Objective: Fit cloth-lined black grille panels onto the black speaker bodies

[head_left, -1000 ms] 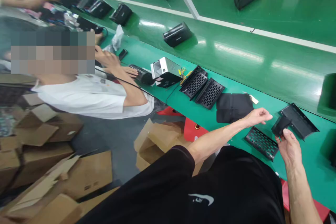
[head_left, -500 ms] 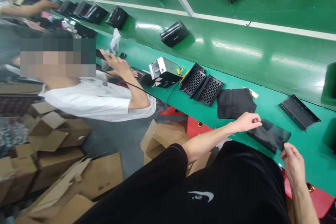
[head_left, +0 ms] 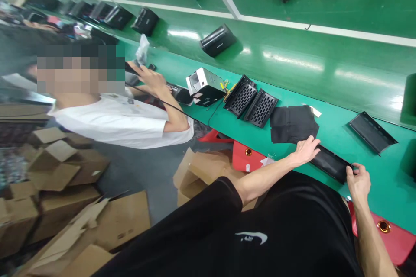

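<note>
A long black curved panel (head_left: 333,163) lies near the bench's front edge, with a dark sheet seeming to lie inside it. My left hand (head_left: 306,150) grips the panel's left end, fingers bent over its edge. At the other end, my right hand (head_left: 359,181) has thumb and fingers closed at the corner. Just beyond my left hand is a stack of thin black sheets (head_left: 292,124). A similar black panel (head_left: 372,133) rests farther right. To the left sit two black panels with slotted openings, a nearer grille panel (head_left: 261,108) and a farther grille panel (head_left: 241,95).
A silver and black boxy device (head_left: 208,87) stands on the green bench (head_left: 328,126). Behind it, a green conveyor (head_left: 286,49) carries black speaker-like boxes (head_left: 218,41). A co-worker in a white shirt (head_left: 130,121) is at left. Red stools (head_left: 243,156) and open cartons (head_left: 195,175) stand below.
The dark sheet, held up over the panel between my hands before, is now down in it. Both hands have lowered onto the panel's ends. The co-worker's head has shifted slightly right.
</note>
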A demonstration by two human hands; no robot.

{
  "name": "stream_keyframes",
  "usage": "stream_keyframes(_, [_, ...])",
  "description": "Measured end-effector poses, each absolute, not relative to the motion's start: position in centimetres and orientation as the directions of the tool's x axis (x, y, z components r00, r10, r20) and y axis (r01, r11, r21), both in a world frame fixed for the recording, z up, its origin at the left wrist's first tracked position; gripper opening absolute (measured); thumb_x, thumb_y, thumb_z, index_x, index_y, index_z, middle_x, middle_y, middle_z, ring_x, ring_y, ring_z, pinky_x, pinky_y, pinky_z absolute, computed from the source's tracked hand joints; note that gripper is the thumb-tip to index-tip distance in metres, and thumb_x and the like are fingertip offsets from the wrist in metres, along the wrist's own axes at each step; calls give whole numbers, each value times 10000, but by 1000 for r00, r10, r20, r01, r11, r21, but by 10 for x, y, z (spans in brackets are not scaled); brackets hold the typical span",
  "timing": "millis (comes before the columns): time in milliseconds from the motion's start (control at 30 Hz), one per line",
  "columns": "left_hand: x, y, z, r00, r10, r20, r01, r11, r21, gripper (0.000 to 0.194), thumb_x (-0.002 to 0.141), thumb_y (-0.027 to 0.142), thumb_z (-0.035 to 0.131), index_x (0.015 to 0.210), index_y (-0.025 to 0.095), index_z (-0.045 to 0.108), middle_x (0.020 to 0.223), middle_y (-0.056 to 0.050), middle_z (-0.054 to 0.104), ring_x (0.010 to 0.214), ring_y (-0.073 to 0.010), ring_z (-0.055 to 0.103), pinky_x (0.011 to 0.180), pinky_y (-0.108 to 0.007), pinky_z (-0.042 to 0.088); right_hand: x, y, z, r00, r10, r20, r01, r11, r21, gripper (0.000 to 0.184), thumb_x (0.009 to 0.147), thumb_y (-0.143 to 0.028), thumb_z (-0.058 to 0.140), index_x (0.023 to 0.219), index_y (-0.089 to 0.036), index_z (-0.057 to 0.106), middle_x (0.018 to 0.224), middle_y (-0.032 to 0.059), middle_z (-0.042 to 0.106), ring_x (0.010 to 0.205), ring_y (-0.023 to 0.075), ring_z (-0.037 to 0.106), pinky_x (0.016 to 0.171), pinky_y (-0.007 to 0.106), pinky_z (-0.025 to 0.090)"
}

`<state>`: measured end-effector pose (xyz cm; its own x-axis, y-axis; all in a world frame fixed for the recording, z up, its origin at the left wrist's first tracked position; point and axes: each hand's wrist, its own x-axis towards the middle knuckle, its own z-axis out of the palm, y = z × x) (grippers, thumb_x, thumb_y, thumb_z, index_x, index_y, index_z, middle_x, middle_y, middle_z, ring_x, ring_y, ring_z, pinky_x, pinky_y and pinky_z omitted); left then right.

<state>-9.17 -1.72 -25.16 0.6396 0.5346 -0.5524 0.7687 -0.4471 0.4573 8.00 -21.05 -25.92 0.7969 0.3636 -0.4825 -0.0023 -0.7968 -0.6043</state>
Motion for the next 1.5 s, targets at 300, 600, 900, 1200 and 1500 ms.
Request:
stream_keyframes(300, [-99,1,-216,699,463,-546,563,115,818,430,870,514,751,1165,220,646,860,39,625,747,-135,596,731,-263,487,98,-214,-215,640,455,-619,-295,-598,-745,672,596,-756,830,949,-263,540,767,-20,625,636,185,562,601,329,455])
stream_keyframes(600, [-115,2,-168,786,430,-444,257,426,867,514,832,293,730,1310,180,576,800,69,576,625,-70,495,611,-196,383,89,-207,-156,620,488,-614,-500,-358,-789,619,516,-464,1023,911,-242,601,649,-93,496,551,78,430,544,210,409])
stream_keyframes(900, [-141,-5,-142,788,491,-371,151,430,890,605,829,390,806,1354,173,599,784,74,461,667,-75,421,655,-212,339,87,-200,-140,600,546,-585,-468,-354,-810,581,518,-443,1027,909,-238,650,706,-64,574,659,115,556,649,239,522])
stream_keyframes(1200, [-143,-44,-135,681,642,-352,41,447,894,647,842,338,809,1434,194,592,796,58,448,683,-82,401,655,-216,347,124,-187,-155,434,617,-656,-483,-456,-748,576,506,-442,1036,895,-237,665,802,-34,659,724,128,611,661,231,527])
stream_keyframes(1500, [-122,-95,-147,575,672,-467,-54,601,798,865,777,293,842,1568,243,495,1046,-33,662,843,-126,612,799,-259,484,166,-189,-167,278,695,-663,-399,-544,-738,592,501,-488,1019,883,-239,641,720,-50,585,620,111,530,554,227,458])
